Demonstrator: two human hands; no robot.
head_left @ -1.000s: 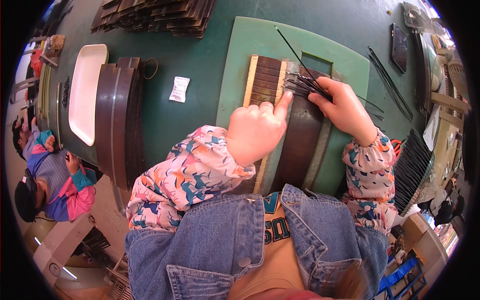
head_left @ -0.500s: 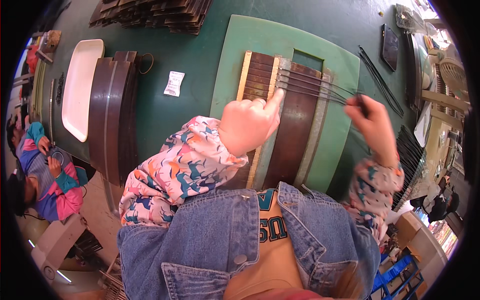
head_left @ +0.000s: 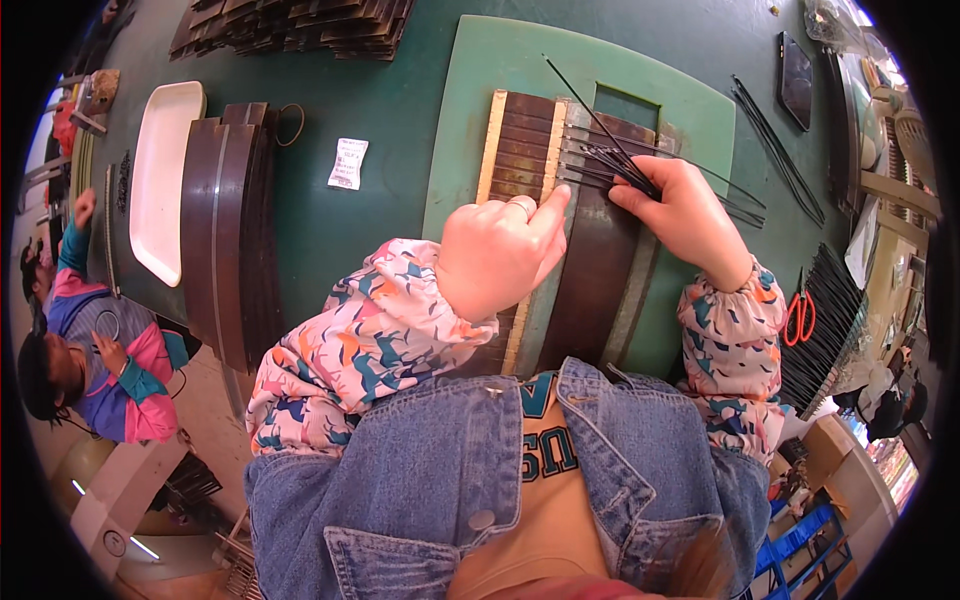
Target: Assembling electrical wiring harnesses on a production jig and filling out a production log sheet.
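Black strands (head_left: 643, 182) are fanning out of the right hand (head_left: 690, 212), which is pinching the bundle between thumb and fingers above a brown slab (head_left: 588, 290) — one long strand is sticking up and away toward the far left. Several laid strands (head_left: 720, 178) are stretching sideways across the slab, their left ends lying by a pale notched strip (head_left: 553, 150) and their other ends reaching past the right hand. The left hand (head_left: 500, 250) is extending its forefinger to those left ends, just beside the strip, while its other fingers are curling in (a ring is showing on one of them); whether anything is sitting inside that curl, I cannot tell. Slab and strip are resting on a light green board (head_left: 515, 55), which is lying on the dark green desk (head_left: 400, 120). Farther left, a paper slip (head_left: 348, 163) is lying alone, and a stack of curved brown plates (head_left: 215, 230) is partly covering a white tray (head_left: 155, 180). Over to the right, loose strands (head_left: 778, 148) are lying near a black phone (head_left: 795, 80) — and, nearer the body, red-handled scissors (head_left: 799, 318) are lying beside a thick pile of black strands (head_left: 828, 330). A co-worker (head_left: 100, 350) is sitting at the far left, raising one arm.
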